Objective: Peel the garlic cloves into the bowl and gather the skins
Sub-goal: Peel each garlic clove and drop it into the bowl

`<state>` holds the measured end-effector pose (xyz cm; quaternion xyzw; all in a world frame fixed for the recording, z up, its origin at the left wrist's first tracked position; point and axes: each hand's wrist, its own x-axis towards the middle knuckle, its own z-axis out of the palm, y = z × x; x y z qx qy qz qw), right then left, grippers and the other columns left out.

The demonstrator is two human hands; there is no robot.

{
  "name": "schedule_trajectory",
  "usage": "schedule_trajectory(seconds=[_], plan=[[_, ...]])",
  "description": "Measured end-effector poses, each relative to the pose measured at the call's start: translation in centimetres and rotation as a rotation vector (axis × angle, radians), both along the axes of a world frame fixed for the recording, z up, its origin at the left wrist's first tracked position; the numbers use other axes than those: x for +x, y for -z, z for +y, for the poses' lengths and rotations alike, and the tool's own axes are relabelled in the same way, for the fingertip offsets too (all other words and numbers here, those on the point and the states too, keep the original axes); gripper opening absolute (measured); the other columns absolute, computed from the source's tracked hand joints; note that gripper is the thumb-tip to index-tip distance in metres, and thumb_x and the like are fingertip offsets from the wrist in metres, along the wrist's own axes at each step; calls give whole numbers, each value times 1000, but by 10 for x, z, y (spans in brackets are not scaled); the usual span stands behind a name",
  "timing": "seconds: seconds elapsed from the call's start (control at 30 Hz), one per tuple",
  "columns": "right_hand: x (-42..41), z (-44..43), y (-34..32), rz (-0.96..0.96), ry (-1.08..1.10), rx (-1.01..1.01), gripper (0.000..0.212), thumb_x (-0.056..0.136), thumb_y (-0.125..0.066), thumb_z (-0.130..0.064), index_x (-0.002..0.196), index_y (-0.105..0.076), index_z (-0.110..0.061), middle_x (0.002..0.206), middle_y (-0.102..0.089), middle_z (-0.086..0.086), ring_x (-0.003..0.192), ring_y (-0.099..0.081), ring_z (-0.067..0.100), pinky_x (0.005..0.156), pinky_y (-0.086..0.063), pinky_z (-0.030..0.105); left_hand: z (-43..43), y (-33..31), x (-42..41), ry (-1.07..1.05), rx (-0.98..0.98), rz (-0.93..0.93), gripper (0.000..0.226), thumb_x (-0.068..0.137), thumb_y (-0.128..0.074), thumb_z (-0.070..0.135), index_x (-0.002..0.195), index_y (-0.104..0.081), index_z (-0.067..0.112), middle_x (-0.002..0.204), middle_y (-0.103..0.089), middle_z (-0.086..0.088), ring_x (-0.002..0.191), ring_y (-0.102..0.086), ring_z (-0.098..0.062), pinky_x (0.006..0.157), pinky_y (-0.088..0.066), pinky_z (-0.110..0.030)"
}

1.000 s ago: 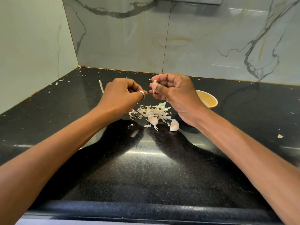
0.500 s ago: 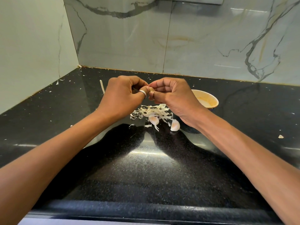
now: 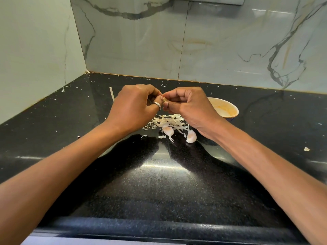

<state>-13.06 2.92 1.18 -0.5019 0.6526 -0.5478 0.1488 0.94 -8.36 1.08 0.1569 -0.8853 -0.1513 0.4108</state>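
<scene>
Two unpeeled cloves (image 3: 191, 136) lie on the desk (image 3: 159, 183) at 6 o'clock of the hands, at the near edge of the skins (image 3: 166, 121); above the heap the right hand (image 3: 191, 105) pinches a clove (image 3: 165, 99); the left hand (image 3: 134, 106), fingers curled, nips its tip from 9 o'clock; the bowl (image 3: 228, 107) sits at 3 o'clock, beside the right hand, which likely makes the drop.
</scene>
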Motion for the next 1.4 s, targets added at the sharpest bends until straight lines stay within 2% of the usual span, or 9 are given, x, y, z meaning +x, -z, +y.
schedule_trajectory(seconds=[0.17,0.37,0.53,0.67,0.9,1.07,1.17,1.23,1.4], plan=[[-1,-2,2,10,8,2,19,88,-77,-4,105,-78,-11,90,-79,5,88,-77,21,88,-62,42,-2,3,-2,-20,-6,-6,12,94,-65,27,96,-74,18,68,-54,21,61,-51,2,60,-40,-27],[3,-1,1,-17,-37,-7,19,88,-76,-2,105,-77,-11,93,-79,8,91,-76,23,85,-63,36,-1,3,-3,-20,49,-9,9,95,-63,22,95,-71,18,73,-59,18,64,-56,-1,63,-50,-31],[1,-1,-4,-187,-58,-37,20,92,-69,5,111,-72,-1,98,-76,18,87,-76,20,79,-61,29,-2,-1,-2,-47,114,49,14,98,-62,23,103,-72,15,79,-64,13,65,-57,-1,64,-49,-24],[-3,-1,-5,-291,-73,-65,18,93,-69,2,111,-70,-1,100,-76,18,89,-75,22,80,-62,30,-2,-3,1,-48,127,94,20,96,-60,13,108,-76,16,89,-73,6,73,-67,-11,73,-57,-31],[-4,-3,-3,-332,-100,-64,20,93,-70,0,113,-69,2,103,-76,19,91,-75,23,82,-60,32,-1,-5,2,17,121,138,13,90,-76,24,102,-79,19,80,-71,15,66,-62,9,66,-49,-7],[-5,-3,-2,-313,-113,-50,24,91,-70,4,115,-68,3,103,-75,21,89,-74,23,81,-61,31,1,-6,2,26,123,139,12,90,-77,29,95,-79,18,74,-68,17,62,-60,1,59,-46,-10],[-4,-3,-2,-272,-112,-54,21,90,-71,5,110,-70,-1,96,-76,16,87,-74,21,80,-61,31,2,-4,2,32,104,108,12,91,-74,27,99,-80,21,77,-73,11,68,-67,-8,65,-56,-28],[-4,-2,-1,-222,-99,-55,20,90,-71,4,108,-72,-4,94,-77,13,87,-75,20,82,-61,32,2,-3,2,35,88,99,13,91,-73,27,100,-80,21,78,-74,7,68,-68,-13,66,-55,-36],[-5,-4,2,8,-17,-54,18,89,-76,-3,105,-76,-12,94,-78,7,88,-75,19,84,-62,36,0,0,2,39,11,95,18,90,-67,30,99,-80,21,76,-73,5,64,-65,-13,62,-54,-37]])
